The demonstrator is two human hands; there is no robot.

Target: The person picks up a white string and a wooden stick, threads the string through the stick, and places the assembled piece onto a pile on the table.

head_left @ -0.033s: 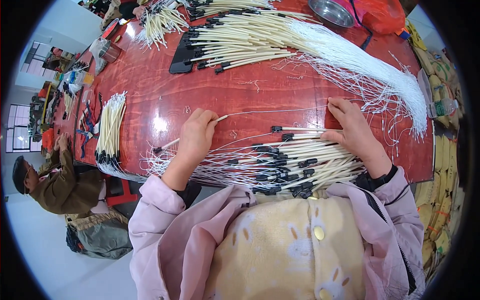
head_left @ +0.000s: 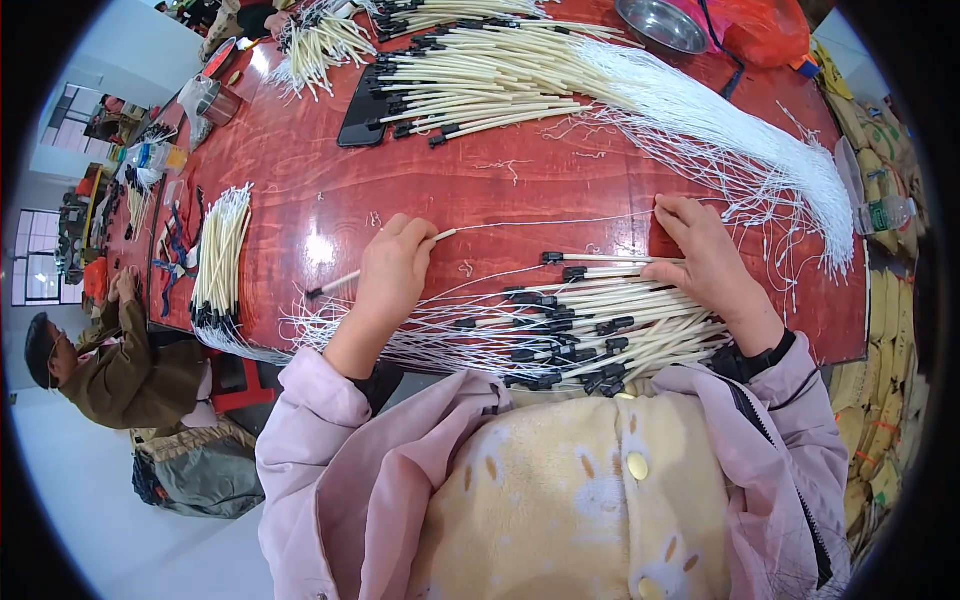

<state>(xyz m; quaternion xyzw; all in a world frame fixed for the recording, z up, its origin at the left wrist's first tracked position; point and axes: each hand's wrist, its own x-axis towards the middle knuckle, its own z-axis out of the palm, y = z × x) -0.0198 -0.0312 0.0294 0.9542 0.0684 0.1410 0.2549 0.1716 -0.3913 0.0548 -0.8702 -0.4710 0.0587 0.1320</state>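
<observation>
Left hand (head_left: 392, 272) is curled around one cream stick (head_left: 345, 282) with a black tip, fingers pinched on it, lying low across the red worktop (head_left: 500, 190). From that stick a thin white string (head_left: 560, 222) runs right to the right hand (head_left: 705, 262), whose fingers press down on the string's far end at the worktop. Between the hands, close to the person's chest, sits a loose pile of sticks (head_left: 590, 335): cream shafts, black clips at the ends, fine white threads fanning out leftward. Up top, a much larger heap of sticks (head_left: 480, 80) spreads out, its white strings (head_left: 740, 150) sweeping down to the right edge. A steel bowl (head_left: 662, 24) stands at the far side beside a red bag (head_left: 765, 30); what is in the bowl I cannot tell. A smaller bundle (head_left: 218, 258) lies at the left edge. Another person (head_left: 110, 365) in a brown jacket sits at the left, over a pale floor.
</observation>
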